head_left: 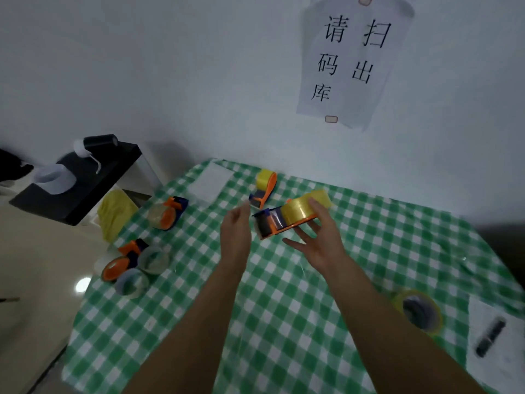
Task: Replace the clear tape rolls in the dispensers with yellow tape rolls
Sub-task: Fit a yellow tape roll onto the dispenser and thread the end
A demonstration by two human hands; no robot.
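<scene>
Yellow tape roll: seated in the orange dispenser that you hold above the worktop; this swap looks nearly done.
Right hand: grips the orange dispenser from its right, one finger over the roll and the others spread beneath.
Left hand: open with straight fingers, just left of the orange dispenser's blue cutter end, apparently not touching.
Next move: probably lead the tape's free end to the cutter, then set the dispenser down.
Left to do: the clear-roll dispenser is well left of the orange dispenser; the empty dispenser is farther left, nearer you.
Spare yellow roll: right of it, nearer you.
</scene>
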